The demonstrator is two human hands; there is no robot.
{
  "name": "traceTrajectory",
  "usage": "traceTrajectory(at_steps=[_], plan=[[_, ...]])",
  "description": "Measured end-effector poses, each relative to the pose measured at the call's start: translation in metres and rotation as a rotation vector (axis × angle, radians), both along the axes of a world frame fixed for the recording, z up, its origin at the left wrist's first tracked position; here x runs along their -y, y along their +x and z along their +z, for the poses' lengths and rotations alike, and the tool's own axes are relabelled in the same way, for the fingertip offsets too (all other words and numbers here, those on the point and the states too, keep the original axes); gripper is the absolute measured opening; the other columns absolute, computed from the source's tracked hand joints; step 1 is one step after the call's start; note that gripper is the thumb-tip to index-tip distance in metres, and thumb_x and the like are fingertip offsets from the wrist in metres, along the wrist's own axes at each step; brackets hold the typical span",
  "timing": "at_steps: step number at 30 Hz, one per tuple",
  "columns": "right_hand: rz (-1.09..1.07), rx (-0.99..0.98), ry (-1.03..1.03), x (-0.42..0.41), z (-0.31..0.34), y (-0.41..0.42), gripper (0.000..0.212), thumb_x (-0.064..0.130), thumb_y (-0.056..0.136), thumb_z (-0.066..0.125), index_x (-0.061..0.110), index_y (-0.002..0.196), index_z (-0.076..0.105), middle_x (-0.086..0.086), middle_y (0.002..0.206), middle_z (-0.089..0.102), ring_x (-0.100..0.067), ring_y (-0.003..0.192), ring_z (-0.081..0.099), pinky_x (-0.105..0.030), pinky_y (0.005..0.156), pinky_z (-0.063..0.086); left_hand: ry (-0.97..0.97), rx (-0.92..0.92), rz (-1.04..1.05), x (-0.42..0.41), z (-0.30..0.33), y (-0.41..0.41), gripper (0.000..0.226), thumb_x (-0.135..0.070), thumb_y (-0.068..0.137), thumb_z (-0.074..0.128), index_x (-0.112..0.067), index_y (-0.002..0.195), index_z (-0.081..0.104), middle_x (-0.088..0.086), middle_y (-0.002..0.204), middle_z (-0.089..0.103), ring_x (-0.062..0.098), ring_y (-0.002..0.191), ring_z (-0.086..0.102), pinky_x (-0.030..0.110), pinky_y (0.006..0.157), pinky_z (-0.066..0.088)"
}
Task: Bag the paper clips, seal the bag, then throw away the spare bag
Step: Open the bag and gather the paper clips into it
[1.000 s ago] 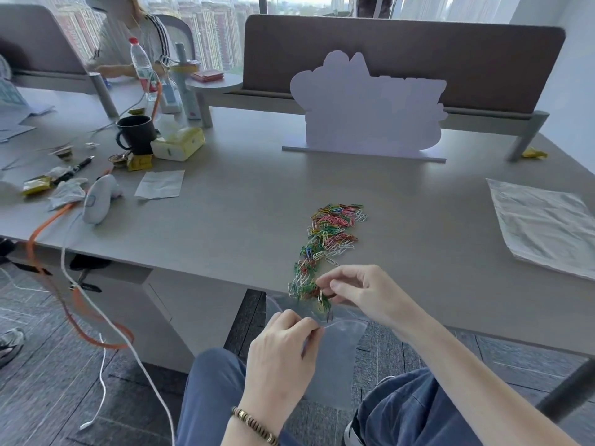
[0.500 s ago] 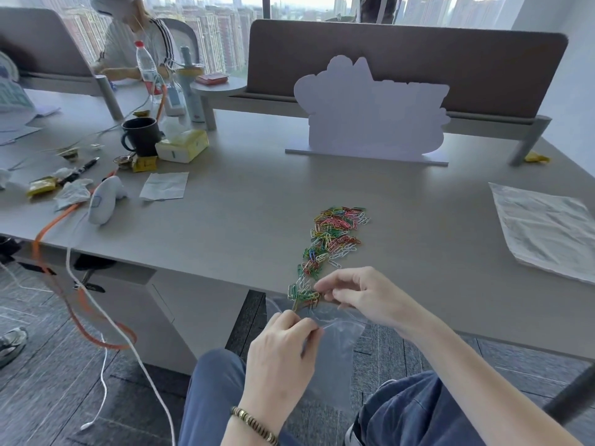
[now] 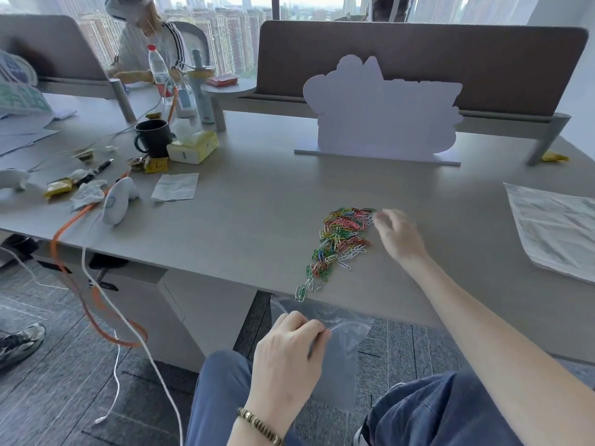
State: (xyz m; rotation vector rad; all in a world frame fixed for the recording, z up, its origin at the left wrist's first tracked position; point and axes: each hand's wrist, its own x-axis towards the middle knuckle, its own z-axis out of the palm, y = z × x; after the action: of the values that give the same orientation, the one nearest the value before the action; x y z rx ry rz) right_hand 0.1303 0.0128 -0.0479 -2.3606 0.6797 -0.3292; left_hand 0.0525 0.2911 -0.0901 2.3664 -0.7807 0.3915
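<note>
Black mug (image 3: 154, 137) beside a yellow tissue box (image 3: 192, 147), white napkin (image 3: 175, 187) nearer, orange cable (image 3: 69, 224) over the desk (image 3: 257, 201) edge.

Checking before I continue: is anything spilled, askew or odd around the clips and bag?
One thing: the paper clips trail to the desk edge, and a green clip sits right at the lip above the clear bag pinched open in the left hand. It could fall. The right hand is at the pile's far end.

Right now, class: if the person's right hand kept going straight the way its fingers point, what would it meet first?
Probably the far end of the paper clips pile: the right hand has its fingers pointing left toward it, almost touching. The hand is blurred, so depth is uncertain.
</note>
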Motion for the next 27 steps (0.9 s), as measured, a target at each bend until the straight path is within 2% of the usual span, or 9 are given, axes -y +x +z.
traceTrajectory(at_steps=[2, 4, 7, 9, 13, 16, 18, 21, 27], plan=[[0.042, -0.089, -0.02, 0.003, -0.003, 0.017, 0.068, 0.057, 0.101, 0.03, 0.017, 0.156, 0.034, -0.009, 0.167, 0.024, -0.022, 0.156, 0.014, -0.043, 0.126, 0.003, -0.004, -0.005, 0.005, 0.001, -0.001, 0.001, 0.026, -0.043, 0.088, 0.053, -0.027, 0.072, 0.065, -0.013, 0.072, 0.057, 0.007, 0.07, 0.055, 0.025, 0.049, 0.047], [0.1, -0.142, -0.057, 0.003, -0.003, 0.032, 0.075, 0.066, 0.098, 0.025, 0.023, 0.159, 0.026, -0.007, 0.17, 0.014, -0.025, 0.157, 0.006, -0.044, 0.125, 0.0, -0.004, -0.008, 0.005, 0.001, -0.001, 0.002, 0.025, -0.042, 0.088, 0.054, -0.027, 0.072, 0.065, -0.013, 0.073, 0.058, 0.007, 0.071, 0.055, 0.026, 0.051, 0.048], [0.231, -0.214, -0.17, -0.001, -0.001, 0.047, 0.078, 0.072, 0.096, 0.021, 0.027, 0.16, 0.022, -0.005, 0.17, 0.01, -0.026, 0.157, 0.003, -0.045, 0.125, -0.001, 0.003, -0.019, -0.003, 0.001, 0.0, 0.002, 0.024, -0.041, 0.088, 0.055, -0.027, 0.073, 0.066, -0.012, 0.073, 0.058, 0.008, 0.071, 0.056, 0.027, 0.051, 0.049], [0.34, -0.225, -0.19, -0.007, 0.0, 0.055, 0.074, 0.069, 0.097, 0.024, 0.028, 0.159, 0.026, -0.001, 0.17, 0.013, -0.023, 0.157, 0.003, -0.042, 0.125, 0.0, 0.012, -0.029, -0.009, 0.001, 0.001, 0.002, 0.024, -0.042, 0.088, 0.056, -0.027, 0.073, 0.066, -0.012, 0.073, 0.058, 0.007, 0.071, 0.055, 0.027, 0.052, 0.048], [0.487, -0.132, -0.044, -0.026, 0.004, 0.063, 0.059, 0.058, 0.1, 0.038, 0.025, 0.148, 0.049, 0.0, 0.165, 0.03, -0.017, 0.156, 0.012, -0.039, 0.124, 0.004, 0.016, -0.036, -0.009, -0.001, 0.001, 0.004, 0.021, -0.04, 0.088, 0.06, -0.027, 0.073, 0.067, -0.013, 0.073, 0.058, 0.006, 0.07, 0.055, 0.025, 0.053, 0.048], [0.583, -0.102, -0.009, -0.036, 0.0, 0.059, 0.051, 0.052, 0.101, 0.043, 0.024, 0.141, 0.059, 0.001, 0.161, 0.04, -0.014, 0.154, 0.022, -0.035, 0.124, 0.009, 0.013, -0.035, -0.009, -0.001, 0.0, 0.005, 0.023, -0.04, 0.088, 0.058, -0.027, 0.073, 0.068, -0.012, 0.072, 0.059, 0.007, 0.069, 0.055, 0.026, 0.052, 0.049], [0.636, -0.077, 0.018, -0.04, -0.002, 0.051, 0.048, 0.049, 0.102, 0.045, 0.023, 0.139, 0.061, 0.002, 0.158, 0.044, -0.012, 0.153, 0.026, -0.033, 0.126, 0.013, 0.008, -0.035, -0.013, -0.001, -0.001, 0.004, 0.025, -0.041, 0.089, 0.056, -0.026, 0.072, 0.068, -0.012, 0.072, 0.06, 0.009, 0.068, 0.056, 0.028, 0.051, 0.049], [0.703, -0.052, 0.075, -0.047, -0.004, 0.037, 0.044, 0.044, 0.102, 0.046, 0.021, 0.135, 0.064, 0.003, 0.155, 0.049, -0.009, 0.15, 0.029, -0.023, 0.121, 0.014, 0.008, -0.041, -0.017, 0.001, -0.001, 0.004, 0.027, -0.042, 0.089, 0.054, -0.026, 0.073, 0.068, -0.012, 0.072, 0.06, 0.01, 0.068, 0.056, 0.031, 0.051, 0.05], [0.762, -0.016, 0.159, -0.056, -0.002, 0.02, 0.044, 0.041, 0.104, 0.044, 0.021, 0.139, 0.061, 0.005, 0.157, 0.045, -0.007, 0.149, 0.028, -0.024, 0.118, 0.015, 0.004, -0.049, -0.019, -0.001, 0.0, 0.003, 0.03, -0.044, 0.09, 0.051, -0.027, 0.073, 0.068, -0.013, 0.073, 0.059, 0.008, 0.069, 0.056, 0.028, 0.051, 0.05]])
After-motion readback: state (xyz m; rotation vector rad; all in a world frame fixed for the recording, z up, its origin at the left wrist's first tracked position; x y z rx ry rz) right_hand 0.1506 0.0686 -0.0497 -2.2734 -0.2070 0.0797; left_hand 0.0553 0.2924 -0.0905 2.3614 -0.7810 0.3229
